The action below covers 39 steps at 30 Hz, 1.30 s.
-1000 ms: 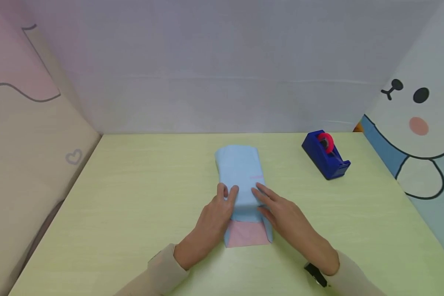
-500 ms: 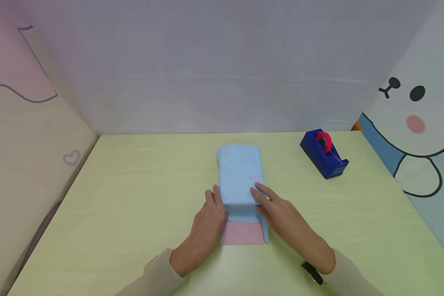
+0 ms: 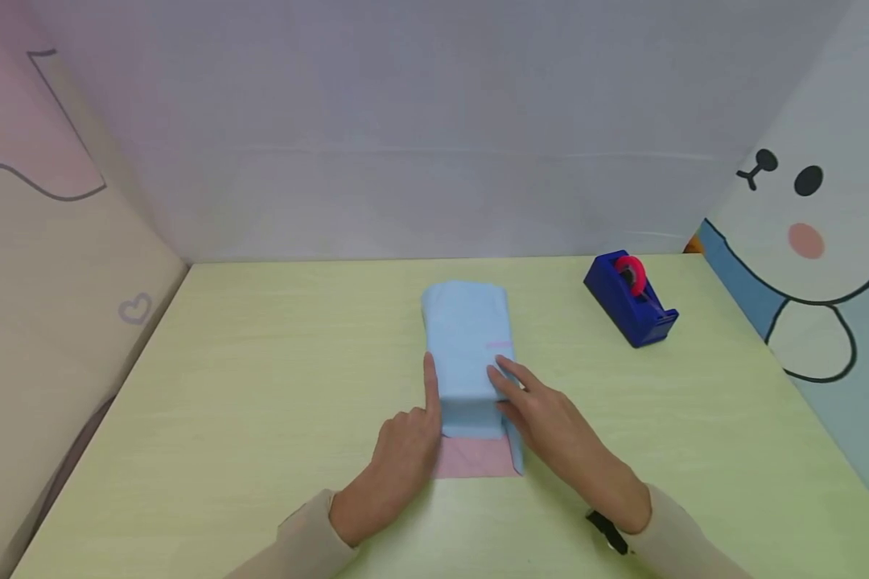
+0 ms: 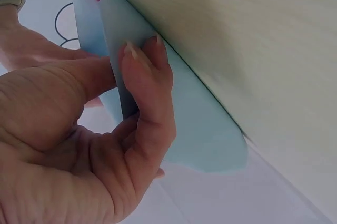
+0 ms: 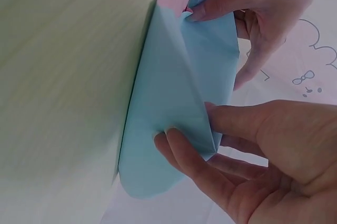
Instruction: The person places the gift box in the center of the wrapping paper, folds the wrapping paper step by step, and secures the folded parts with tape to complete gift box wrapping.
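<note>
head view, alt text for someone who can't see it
A person's left hand and right hand hold the sides of a light-blue package, pink at its near end, on a pale table. Farther back at right sits a blue tape dispenser.

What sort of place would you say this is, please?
Probably a small craft booth, though I can't be certain: a table with cartoon-printed side walls, and on it a tape dispenser and some folded blue paper.
</note>
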Each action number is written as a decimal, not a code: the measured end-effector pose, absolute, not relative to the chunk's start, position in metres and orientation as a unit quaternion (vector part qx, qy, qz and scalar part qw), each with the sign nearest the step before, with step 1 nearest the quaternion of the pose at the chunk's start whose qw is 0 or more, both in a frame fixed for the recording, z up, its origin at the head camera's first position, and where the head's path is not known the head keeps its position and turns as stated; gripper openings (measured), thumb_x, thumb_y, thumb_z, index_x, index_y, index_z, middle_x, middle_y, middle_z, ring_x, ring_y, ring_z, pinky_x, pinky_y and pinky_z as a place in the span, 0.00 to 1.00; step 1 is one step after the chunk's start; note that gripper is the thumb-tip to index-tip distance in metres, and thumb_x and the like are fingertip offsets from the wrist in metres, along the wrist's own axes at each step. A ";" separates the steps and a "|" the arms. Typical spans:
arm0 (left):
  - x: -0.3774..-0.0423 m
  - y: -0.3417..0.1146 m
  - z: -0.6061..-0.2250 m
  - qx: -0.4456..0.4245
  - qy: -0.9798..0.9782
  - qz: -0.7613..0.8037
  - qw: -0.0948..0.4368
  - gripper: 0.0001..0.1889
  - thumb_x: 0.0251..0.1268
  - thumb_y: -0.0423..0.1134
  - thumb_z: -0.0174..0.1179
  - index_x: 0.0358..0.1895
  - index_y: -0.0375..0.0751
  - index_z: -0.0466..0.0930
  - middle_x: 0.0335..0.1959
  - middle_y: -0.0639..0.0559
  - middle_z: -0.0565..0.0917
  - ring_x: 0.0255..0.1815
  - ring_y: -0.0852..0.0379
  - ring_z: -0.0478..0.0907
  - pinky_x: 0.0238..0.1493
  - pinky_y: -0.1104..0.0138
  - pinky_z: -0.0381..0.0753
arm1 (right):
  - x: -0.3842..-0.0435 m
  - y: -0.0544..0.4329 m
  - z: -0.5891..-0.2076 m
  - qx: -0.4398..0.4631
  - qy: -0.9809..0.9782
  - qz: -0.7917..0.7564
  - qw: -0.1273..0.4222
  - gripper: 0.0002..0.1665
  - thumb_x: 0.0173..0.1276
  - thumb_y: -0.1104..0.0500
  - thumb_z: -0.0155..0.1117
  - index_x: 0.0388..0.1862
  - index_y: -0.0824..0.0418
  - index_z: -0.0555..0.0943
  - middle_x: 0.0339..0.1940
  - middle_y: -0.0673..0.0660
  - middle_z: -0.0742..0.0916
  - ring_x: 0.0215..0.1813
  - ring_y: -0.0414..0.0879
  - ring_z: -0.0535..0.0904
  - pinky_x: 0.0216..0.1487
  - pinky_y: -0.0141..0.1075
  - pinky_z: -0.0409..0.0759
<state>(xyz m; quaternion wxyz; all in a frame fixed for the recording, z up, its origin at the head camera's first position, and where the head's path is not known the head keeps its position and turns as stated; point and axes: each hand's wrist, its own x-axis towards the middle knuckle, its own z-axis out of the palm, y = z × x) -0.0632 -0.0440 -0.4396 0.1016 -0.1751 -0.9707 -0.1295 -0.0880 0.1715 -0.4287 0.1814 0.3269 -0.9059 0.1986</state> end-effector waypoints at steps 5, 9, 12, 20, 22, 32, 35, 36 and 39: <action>-0.062 -0.046 -0.434 -0.177 -0.972 -0.139 0.067 0.51 0.52 0.22 0.67 0.78 0.24 0.45 0.10 0.53 0.65 0.09 0.57 0.61 0.12 0.66 0.61 | -0.087 0.171 -0.428 0.324 -0.908 0.199 0.176 0.29 0.61 0.69 0.76 0.62 0.68 0.81 0.62 0.67 0.82 0.41 0.56 0.89 0.39 0.42 0.87; -0.061 -0.049 -0.431 -0.190 -0.968 -0.163 0.032 0.51 0.54 0.21 0.65 0.80 0.27 0.43 0.12 0.52 0.66 0.10 0.56 0.61 0.13 0.65 0.61 | -0.087 0.171 -0.427 0.322 -0.909 0.199 0.175 0.29 0.61 0.69 0.76 0.62 0.68 0.81 0.63 0.67 0.82 0.40 0.56 0.89 0.38 0.42 0.87; -0.061 -0.049 -0.431 -0.197 -0.966 -0.167 0.023 0.53 0.52 0.19 0.65 0.80 0.28 0.43 0.13 0.51 0.67 0.11 0.55 0.63 0.14 0.65 0.63 | -0.087 0.171 -0.427 0.320 -0.910 0.198 0.174 0.29 0.61 0.68 0.76 0.62 0.68 0.81 0.63 0.67 0.82 0.40 0.55 0.89 0.38 0.42 0.87; -0.061 -0.050 -0.429 -0.184 -0.969 -0.167 -0.018 0.52 0.57 0.22 0.65 0.80 0.27 0.39 0.12 0.52 0.66 0.11 0.55 0.62 0.14 0.65 0.61 | -0.086 0.171 -0.428 0.312 -0.915 0.196 0.165 0.29 0.62 0.68 0.77 0.63 0.68 0.81 0.63 0.66 0.81 0.39 0.54 0.89 0.37 0.41 0.87; -0.061 -0.050 -0.429 -0.181 -0.969 -0.170 -0.015 0.51 0.59 0.24 0.65 0.80 0.27 0.40 0.13 0.52 0.66 0.11 0.55 0.62 0.14 0.65 0.61 | -0.086 0.171 -0.428 0.313 -0.914 0.196 0.167 0.30 0.61 0.68 0.77 0.63 0.68 0.81 0.63 0.66 0.81 0.40 0.55 0.89 0.38 0.41 0.87; -0.074 -0.046 -0.435 -0.187 -0.962 -0.195 0.036 0.49 0.59 0.21 0.66 0.79 0.24 0.43 0.15 0.49 0.69 0.13 0.54 0.64 0.15 0.65 0.65 | -0.088 0.171 -0.429 0.319 -0.911 0.186 0.185 0.30 0.60 0.67 0.78 0.62 0.68 0.81 0.62 0.67 0.82 0.38 0.54 0.89 0.35 0.40 0.86; -0.077 -0.047 -0.437 -0.193 -0.959 -0.207 0.034 0.48 0.59 0.21 0.65 0.79 0.24 0.43 0.15 0.49 0.69 0.13 0.54 0.65 0.16 0.66 0.65 | -0.088 0.171 -0.429 0.322 -0.909 0.185 0.188 0.30 0.60 0.67 0.78 0.62 0.67 0.81 0.62 0.67 0.82 0.38 0.54 0.89 0.34 0.40 0.86; -0.078 -0.047 -0.437 -0.193 -0.958 -0.207 0.035 0.48 0.60 0.22 0.65 0.79 0.25 0.43 0.15 0.49 0.69 0.13 0.54 0.65 0.16 0.65 0.65 | -0.088 0.171 -0.429 0.322 -0.909 0.185 0.188 0.30 0.60 0.67 0.78 0.62 0.67 0.81 0.62 0.66 0.82 0.38 0.54 0.89 0.34 0.40 0.86; -0.079 -0.048 -0.438 -0.187 -0.962 -0.195 0.045 0.48 0.61 0.25 0.67 0.79 0.28 0.46 0.20 0.47 0.71 0.15 0.53 0.67 0.16 0.65 0.67 | -0.088 0.171 -0.430 0.323 -0.909 0.186 0.189 0.30 0.59 0.67 0.78 0.62 0.67 0.82 0.62 0.66 0.82 0.38 0.54 0.89 0.33 0.40 0.86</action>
